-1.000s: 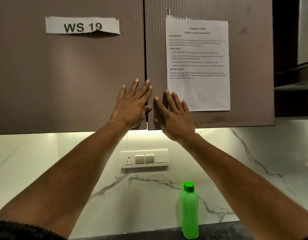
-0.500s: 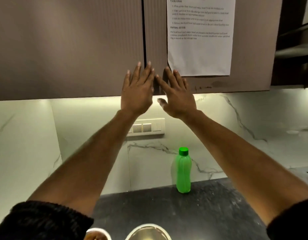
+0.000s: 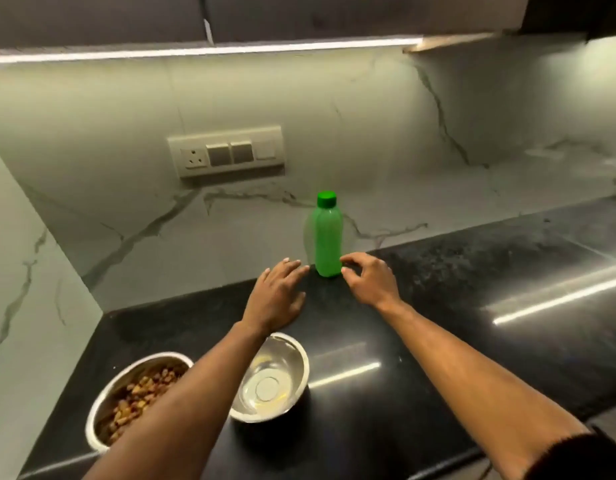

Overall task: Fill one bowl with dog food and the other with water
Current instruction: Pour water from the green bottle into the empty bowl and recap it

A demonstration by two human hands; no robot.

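Note:
A green plastic bottle [image 3: 328,237] with a green cap stands upright at the back of the black counter, against the marble wall. My right hand [image 3: 369,280] hovers beside its base with loosely curled fingers, holding nothing. My left hand [image 3: 277,297] is open, fingers spread, just left of the bottle and above the counter. A steel bowl holding brown dog food [image 3: 126,400] sits at the front left, partly hidden by my left forearm. A second steel bowl [image 3: 275,379] sits beside it on the right with no food in it.
The black counter [image 3: 473,323] runs to the right along the marble backsplash. A switch panel with a socket [image 3: 227,154] is on the wall. Cabinet undersides with a light strip [image 3: 202,50] hang overhead. A side wall closes the left corner.
Both hands came down from the shut cabinet doors to the counter near the green bottle. The view tilted down, bringing both bowls into sight.

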